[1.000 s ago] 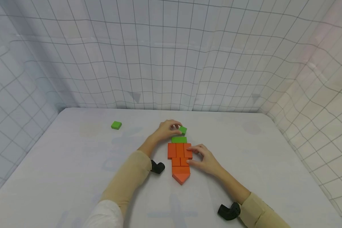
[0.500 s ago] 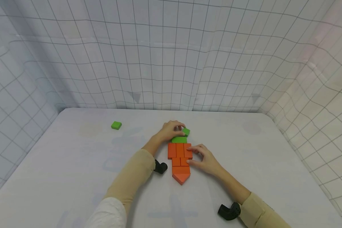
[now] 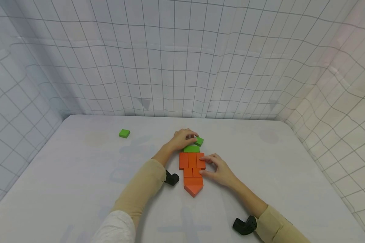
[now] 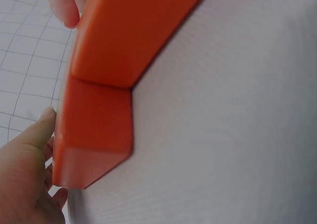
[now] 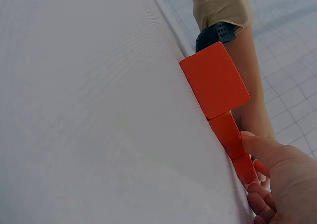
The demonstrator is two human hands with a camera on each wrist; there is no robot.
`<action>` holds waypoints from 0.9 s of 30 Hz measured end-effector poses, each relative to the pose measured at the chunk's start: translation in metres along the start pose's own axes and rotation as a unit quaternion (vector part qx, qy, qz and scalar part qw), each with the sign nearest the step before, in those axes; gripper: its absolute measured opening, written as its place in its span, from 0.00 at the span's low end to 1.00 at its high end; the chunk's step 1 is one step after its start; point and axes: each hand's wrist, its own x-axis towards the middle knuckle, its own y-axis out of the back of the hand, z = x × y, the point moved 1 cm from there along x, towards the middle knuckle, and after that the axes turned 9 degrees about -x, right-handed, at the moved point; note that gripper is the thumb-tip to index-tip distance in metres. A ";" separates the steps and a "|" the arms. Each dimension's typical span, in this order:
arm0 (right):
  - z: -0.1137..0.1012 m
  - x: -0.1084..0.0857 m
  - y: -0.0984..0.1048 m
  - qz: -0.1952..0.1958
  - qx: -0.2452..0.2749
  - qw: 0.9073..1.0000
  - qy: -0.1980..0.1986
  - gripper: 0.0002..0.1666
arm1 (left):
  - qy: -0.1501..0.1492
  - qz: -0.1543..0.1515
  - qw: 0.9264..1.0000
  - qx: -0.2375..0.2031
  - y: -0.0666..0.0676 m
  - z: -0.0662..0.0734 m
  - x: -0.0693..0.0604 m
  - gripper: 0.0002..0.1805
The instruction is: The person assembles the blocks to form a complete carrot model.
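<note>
In the head view, my left hand [image 3: 182,139] pinches a small green block [image 3: 199,141] at its fingertips, just beyond another green block [image 3: 191,149]. That second block borders the far end of several orange blocks laid together. A pointed orange block [image 3: 193,190] forms the near end. My right hand [image 3: 218,170] lies on the right side, with fingertips on a right-hand orange block [image 3: 200,163] and the thumb by a smaller orange block [image 3: 196,172]. The left wrist view shows an orange block [image 4: 99,115] close up; the right wrist view has an orange end face [image 5: 215,80].
A loose green block [image 3: 124,133] lies at the far left of the white table [image 3: 79,189]. Black wrist-worn devices [image 3: 244,225] project beside both forearms. White grid-patterned sheets [image 3: 182,67] hang around the back and sides.
My left hand has moved slightly right and nearer with its small green block, then stayed almost still. The other green block's far edge now looks rounded. My right hand has not moved.
</note>
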 end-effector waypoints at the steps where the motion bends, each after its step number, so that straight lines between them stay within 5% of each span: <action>1: 0.000 0.000 0.000 0.000 0.001 1.000 0.001 0.25 | 0.001 0.002 1.000 0.000 0.000 0.000 0.000 0.15; 17: 0.002 0.000 -0.001 0.005 -0.003 1.000 0.008 0.24 | 0.001 -0.004 1.000 0.000 -0.002 0.001 -0.001 0.16; 27: 0.040 0.002 -0.015 0.005 -0.014 1.000 0.008 0.26 | 0.012 -0.017 1.000 0.000 -0.004 0.000 0.000 0.16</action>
